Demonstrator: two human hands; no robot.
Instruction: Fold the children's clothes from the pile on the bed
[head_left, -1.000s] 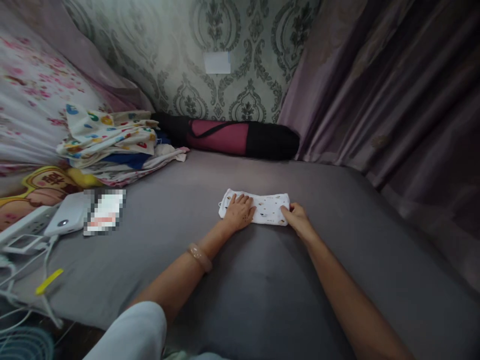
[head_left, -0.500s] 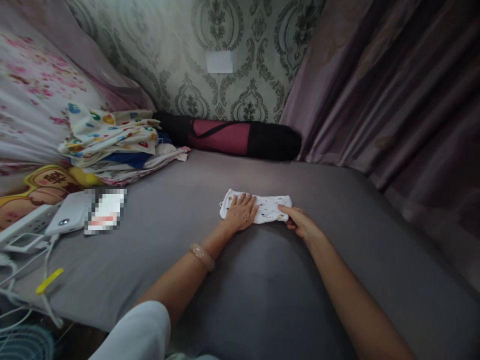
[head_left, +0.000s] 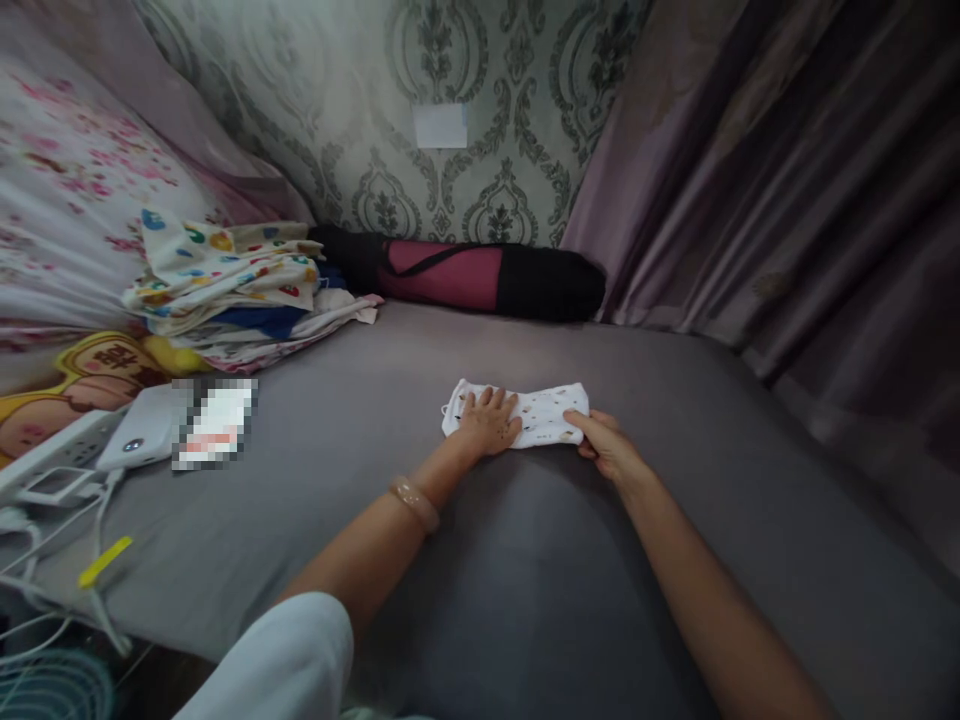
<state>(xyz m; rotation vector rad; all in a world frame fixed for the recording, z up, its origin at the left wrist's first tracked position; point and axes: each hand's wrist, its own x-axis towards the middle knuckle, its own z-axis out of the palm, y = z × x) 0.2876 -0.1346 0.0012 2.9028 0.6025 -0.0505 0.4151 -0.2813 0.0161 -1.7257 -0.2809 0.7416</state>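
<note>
A small folded white cloth [head_left: 546, 412] with a scattered dark and brown print lies on the grey bed sheet [head_left: 480, 560]. Its exact kind does not show; a thin white loop sticks out at its left end. My left hand [head_left: 489, 420] rests flat on the cloth's left part, fingers spread. At the right end, my right hand [head_left: 604, 440] pinches the cloth's edge, thumb on top and the other fingers curled underneath. A bangle [head_left: 415, 503] circles my left wrist.
Along the wall lies a black and maroon roll bag [head_left: 442, 275]. Folded patterned fabrics [head_left: 232, 270] are piled at the back left. Nearer on the left are a yellow cushion [head_left: 97, 385], a power strip [head_left: 52, 455], a white device [head_left: 146, 425], a blurred-out flat object [head_left: 217, 425] and cables.
My right hand has moved slightly right with the cloth's edge, and that end looks flatter and straighter. My left hand stays pressed on the cloth.
</note>
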